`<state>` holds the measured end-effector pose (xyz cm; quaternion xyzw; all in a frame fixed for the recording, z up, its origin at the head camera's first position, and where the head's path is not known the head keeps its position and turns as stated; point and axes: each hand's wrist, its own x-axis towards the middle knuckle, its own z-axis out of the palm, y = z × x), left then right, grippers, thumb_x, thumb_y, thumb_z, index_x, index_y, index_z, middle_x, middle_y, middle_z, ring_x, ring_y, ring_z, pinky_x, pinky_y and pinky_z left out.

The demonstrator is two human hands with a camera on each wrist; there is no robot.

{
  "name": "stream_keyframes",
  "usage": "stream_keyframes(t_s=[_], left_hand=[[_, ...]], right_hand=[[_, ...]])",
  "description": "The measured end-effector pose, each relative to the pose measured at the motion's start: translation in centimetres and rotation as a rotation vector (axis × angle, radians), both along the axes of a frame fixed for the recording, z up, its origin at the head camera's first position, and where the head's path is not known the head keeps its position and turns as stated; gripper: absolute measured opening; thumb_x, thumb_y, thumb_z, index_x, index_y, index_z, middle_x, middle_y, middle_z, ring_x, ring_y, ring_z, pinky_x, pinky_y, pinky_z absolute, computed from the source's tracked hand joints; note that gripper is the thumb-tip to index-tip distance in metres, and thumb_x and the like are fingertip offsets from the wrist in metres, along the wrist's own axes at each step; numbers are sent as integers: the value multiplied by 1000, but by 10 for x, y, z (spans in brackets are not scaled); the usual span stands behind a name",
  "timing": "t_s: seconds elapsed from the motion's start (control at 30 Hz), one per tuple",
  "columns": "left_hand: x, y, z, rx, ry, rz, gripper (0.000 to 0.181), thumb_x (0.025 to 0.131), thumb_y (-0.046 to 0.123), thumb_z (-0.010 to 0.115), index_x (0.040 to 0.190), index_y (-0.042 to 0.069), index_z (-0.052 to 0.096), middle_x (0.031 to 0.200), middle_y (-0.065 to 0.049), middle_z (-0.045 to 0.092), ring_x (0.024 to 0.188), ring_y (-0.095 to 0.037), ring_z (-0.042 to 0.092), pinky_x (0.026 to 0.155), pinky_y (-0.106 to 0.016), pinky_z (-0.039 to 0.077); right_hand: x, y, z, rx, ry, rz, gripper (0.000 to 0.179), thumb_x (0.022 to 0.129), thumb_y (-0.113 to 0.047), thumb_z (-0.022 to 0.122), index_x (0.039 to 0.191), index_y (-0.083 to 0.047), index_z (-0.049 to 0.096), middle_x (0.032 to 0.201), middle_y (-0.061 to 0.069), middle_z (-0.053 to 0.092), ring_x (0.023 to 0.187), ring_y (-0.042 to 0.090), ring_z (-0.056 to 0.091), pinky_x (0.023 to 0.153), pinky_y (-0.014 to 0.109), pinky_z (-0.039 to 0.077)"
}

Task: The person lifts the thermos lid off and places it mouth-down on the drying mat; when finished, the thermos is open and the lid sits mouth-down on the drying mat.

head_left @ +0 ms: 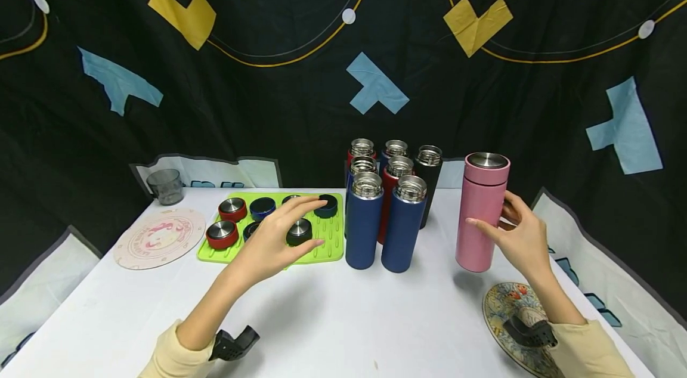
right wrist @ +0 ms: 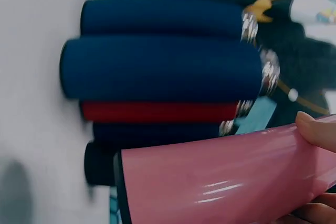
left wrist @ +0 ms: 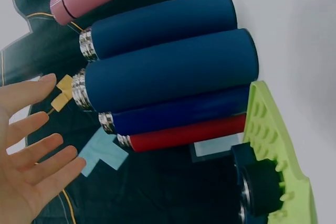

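Note:
My right hand (head_left: 517,238) grips a pink thermos bottle (head_left: 483,214) around its side, fingers behind and thumb in front. The bottle is upright with its steel-topped lid on, held above the table at the right, its shadow lying apart below it. My left hand (head_left: 279,235) is held in the air with fingers spread and nothing between them, overlapping the green mat (head_left: 333,241) in the head view. To its right stand two dark blue bottles (head_left: 364,229) without lids, the nearest of a group. In the right wrist view the pink bottle (right wrist: 220,182) fills the lower part.
More lidless bottles, including a red bottle (head_left: 394,187) and a black bottle (head_left: 429,181), stand behind. Several lids, such as a red lid (head_left: 222,235), sit on the mat. A round pink-printed board (head_left: 161,239), a grey cup (head_left: 166,187) and a floral plate (head_left: 496,312) flank the table.

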<state>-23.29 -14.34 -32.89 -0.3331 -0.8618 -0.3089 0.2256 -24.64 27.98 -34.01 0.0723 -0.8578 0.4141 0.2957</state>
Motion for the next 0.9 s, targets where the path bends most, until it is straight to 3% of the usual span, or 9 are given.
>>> stream_keyframes(t_s=[0.1,0.2,0.27,0.5,0.67,0.9], left_hand=[[2,4,5,8,18,-41,66,79,22,82,138,16,53,143,-6,46,128,-24,47,93,-42,50],[3,8,12,-1,37,-73,69,78,23,82,139,15,51,145,-6,44,128,-24,47,93,-40,51],[3,11,18,-16,53,-94,71,78,24,82,140,15,50,146,-5,42,128,-24,47,93,-41,51],[1,27,37,-75,119,-173,73,78,27,82,142,17,48,146,-5,42,128,-24,47,94,-41,50],[2,40,44,-92,123,-266,78,77,29,83,144,16,45,149,-6,39,134,-21,40,98,-39,47],[9,49,47,-102,86,-357,85,75,29,84,148,18,40,152,-4,35,139,-17,31,100,-38,45]], right_hand=[[11,-8,4,30,31,48,71,76,-17,84,136,-3,49,119,20,63,96,16,66,76,9,48],[19,-17,7,48,62,104,72,72,-12,86,134,-2,51,115,18,65,93,-6,60,77,8,47],[23,-22,8,61,85,146,73,69,-9,88,132,-1,53,113,18,66,93,-13,56,78,7,47],[35,-43,10,139,176,310,79,56,0,92,128,0,58,107,13,70,96,-2,62,79,11,50],[40,-60,5,178,160,416,77,58,-9,93,127,-7,60,108,5,70,96,11,66,79,19,53],[43,-82,0,213,117,581,78,63,-23,92,131,-10,58,117,2,67,99,16,66,82,31,56]])
